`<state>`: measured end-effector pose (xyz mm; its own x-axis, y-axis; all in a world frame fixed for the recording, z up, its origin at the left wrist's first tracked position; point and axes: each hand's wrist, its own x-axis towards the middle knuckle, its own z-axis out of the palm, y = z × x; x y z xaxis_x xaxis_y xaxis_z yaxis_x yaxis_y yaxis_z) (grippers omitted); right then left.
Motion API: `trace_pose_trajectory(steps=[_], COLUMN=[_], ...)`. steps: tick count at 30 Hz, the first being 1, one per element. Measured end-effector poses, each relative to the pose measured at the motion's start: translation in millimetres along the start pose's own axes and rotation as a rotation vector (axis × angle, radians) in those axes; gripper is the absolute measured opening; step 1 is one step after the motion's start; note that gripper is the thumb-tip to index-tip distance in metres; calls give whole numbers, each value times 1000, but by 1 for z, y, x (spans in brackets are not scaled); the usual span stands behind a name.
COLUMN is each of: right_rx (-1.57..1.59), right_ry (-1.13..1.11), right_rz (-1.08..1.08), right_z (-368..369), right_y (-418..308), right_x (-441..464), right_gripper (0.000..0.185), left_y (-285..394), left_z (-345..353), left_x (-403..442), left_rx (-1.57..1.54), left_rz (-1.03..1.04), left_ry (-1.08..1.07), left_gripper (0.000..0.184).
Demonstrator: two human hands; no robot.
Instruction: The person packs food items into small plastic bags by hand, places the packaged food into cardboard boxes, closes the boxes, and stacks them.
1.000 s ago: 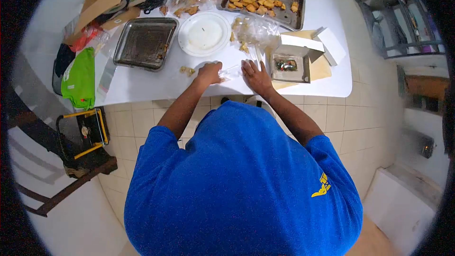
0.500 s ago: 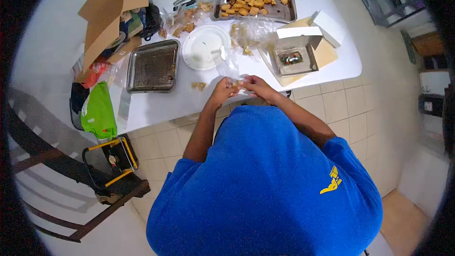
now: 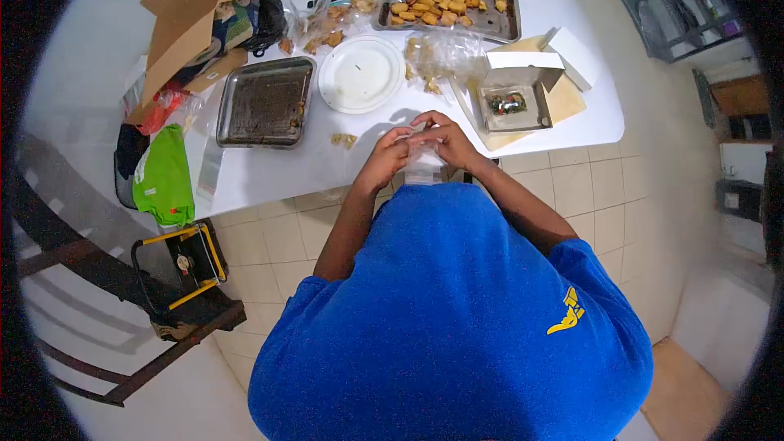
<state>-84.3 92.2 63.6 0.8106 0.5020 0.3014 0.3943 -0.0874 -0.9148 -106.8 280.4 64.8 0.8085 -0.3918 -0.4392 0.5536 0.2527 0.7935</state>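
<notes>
My left hand [image 3: 385,158] and my right hand [image 3: 446,142] meet at the table's front edge, fingers bent and closed on a see-through plastic bag [image 3: 423,165]. The bag hangs down between them towards my body. What lies inside its upper part is hidden by the fingers. Left of my left hand, a small golden-brown piece of food [image 3: 344,140] lies on the table. Just beyond the hands is a round white plate [image 3: 347,91] with a tiny dark speck on it.
A metal tray [image 3: 480,33] at the back holds several golden baked pieces [image 3: 435,5]. Bagged pieces [image 3: 335,23] and more plastic bags [image 3: 449,53] lie near it. A dark baking tray [image 3: 263,106] sits left, an open white box [image 3: 523,114] right, and a cardboard box [image 3: 184,28] far left.
The bag was stretched forward from my hands over the table; now it hangs back towards my body. My right hand has risen slightly and moved away from the table edge.
</notes>
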Motion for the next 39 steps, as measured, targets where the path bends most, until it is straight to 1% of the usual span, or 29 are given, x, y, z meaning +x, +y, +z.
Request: trace_pose_trajectory(steps=[1,4,7,10,13,16,17,20,21,23,25,26,27,28,29,30,31,32,33,34,36,37,39], right_rx=[-56,-306,-463,-527,-144,-125,-213,-76,-136,-88,-37,78,197,317,384,449,512,574,588,658,802,785,857], right_ry=[-52,-112,-92,-108,-104,-22,53,118,208,354,485,516,541,560,581,581,583,585,527,544,577,587,533], right_rz=[-22,-137,-197,-170,-14,85,26,197,196,191,216,296,378,460,499,508,515,523,566,602,671,689,688], right_z=[-4,-15,-26,-29,-29,-31,-31,-31,-29,-24,-20,-18,-16,-13,-8,-4,-1,2,0,0,1,0,0], right_y=[-4,-19,-37,-33,-30,-32,-32,-32,-34,-38,-37,-36,-35,-34,-32,-29,-26,-24,-24,-23,-25,-32,-34], right_x=[0,4,8,11,21,26,28,29,30,30,28,25,21,17,14,10,7,3,-1,-4,-8,-9,-14], right_gripper=[33,39,39,37,31,27,21,16,17,21,30,32,34,36,41,42,42,43,42,41,40,38,38], left_y=[5,24,19,9,11,22,26,28,28,26,19,14,16,8,-2,-11,-19,-27,-29,-32,-30,-25,-19], left_z=[2,18,9,12,8,11,13,20,23,30,30,30,40,46,50,49,44,39,39,39,47,53,59], left_x=[-2,-12,-3,1,7,10,10,13,12,7,3,0,-5,-1,5,11,15,19,19,19,13,8,4], left_rx=[12,-87,-463,-95,-7,47,59,361,534,878,743,671,355,341,325,312,426,411,396,381,-107,-347,-413], left_rz=[-45,-70,-11,216,211,258,271,481,585,796,482,319,202,261,322,386,458,474,489,503,280,162,162], left_ry=[39,77,-20,-49,-32,-21,0,233,396,720,523,427,264,280,297,314,359,419,478,535,526,515,525], left_gripper=[32,31,37,42,46,48,46,34,30,23,18,17,20,20,20,20,26,27,30,32,36,37,33])
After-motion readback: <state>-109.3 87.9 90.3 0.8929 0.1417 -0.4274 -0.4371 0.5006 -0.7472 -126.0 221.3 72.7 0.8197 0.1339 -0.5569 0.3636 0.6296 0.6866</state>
